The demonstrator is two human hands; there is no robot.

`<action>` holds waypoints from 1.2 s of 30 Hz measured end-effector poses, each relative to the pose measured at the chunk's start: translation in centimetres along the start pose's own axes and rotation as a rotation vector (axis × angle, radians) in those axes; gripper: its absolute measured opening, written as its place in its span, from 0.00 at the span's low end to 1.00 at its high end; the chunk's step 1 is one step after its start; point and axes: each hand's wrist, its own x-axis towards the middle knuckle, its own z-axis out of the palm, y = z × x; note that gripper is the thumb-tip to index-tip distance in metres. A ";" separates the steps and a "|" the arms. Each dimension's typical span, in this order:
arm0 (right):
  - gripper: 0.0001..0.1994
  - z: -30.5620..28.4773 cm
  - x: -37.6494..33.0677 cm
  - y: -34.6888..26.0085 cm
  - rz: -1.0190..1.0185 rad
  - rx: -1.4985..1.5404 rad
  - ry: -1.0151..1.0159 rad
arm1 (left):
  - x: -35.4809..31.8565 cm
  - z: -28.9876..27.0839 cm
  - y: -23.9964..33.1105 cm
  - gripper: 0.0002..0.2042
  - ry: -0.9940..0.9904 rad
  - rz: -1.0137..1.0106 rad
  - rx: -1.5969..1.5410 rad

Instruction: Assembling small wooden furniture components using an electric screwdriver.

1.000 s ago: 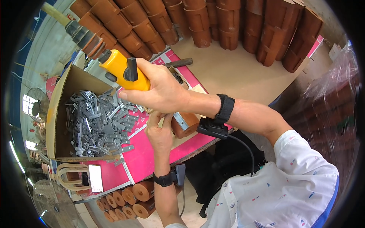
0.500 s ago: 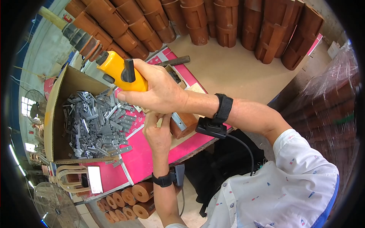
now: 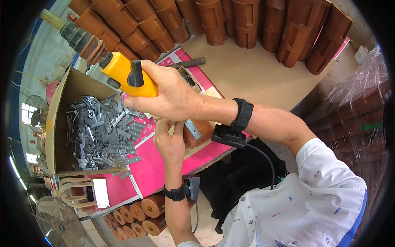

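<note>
My right hand [image 3: 175, 88] is wrapped round a yellow power screwdriver [image 3: 123, 74] with a black lever; its working tip is hidden behind the hand. Below it, the fingers of my left hand [image 3: 169, 142] are pinched together beside a reddish-brown wooden block [image 3: 199, 139]. What they hold, if anything, cannot be made out. A grey metal bracket [image 3: 193, 129] lies against the block's upper face, partly covered by my right wrist. To the left, a cardboard box [image 3: 59, 144] lies open, with a heap of metal brackets [image 3: 101, 131] spilling onto the pink table [image 3: 154, 177].
Behind my right hand are a small box of screws [image 3: 188, 78] and a dark-handled tool [image 3: 189, 62]. Stacked brown wooden cylinders [image 3: 247, 24] line the back. A phone [image 3: 101, 192] stands at the near left, by a fan [image 3: 61, 226]. Bored wooden cylinders [image 3: 153, 206] lie below the table edge.
The yellow power screwdriver and my right hand have shifted very slightly left and up in the view. My left hand keeps its pinch beside the wooden block.
</note>
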 end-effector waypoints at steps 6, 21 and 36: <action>0.22 -0.2 0.0 -0.2 0.026 0.005 -0.018 | 0.0 0.3 -0.2 0.08 0.022 0.022 -0.021; 0.26 -0.2 -0.5 -0.4 0.062 0.012 -0.077 | -0.5 -0.4 -0.5 0.13 -0.045 -0.081 -0.004; 0.29 -0.1 -0.9 -0.4 0.043 0.013 -0.094 | -1.8 -0.7 -1.7 0.45 -0.336 -0.032 -0.173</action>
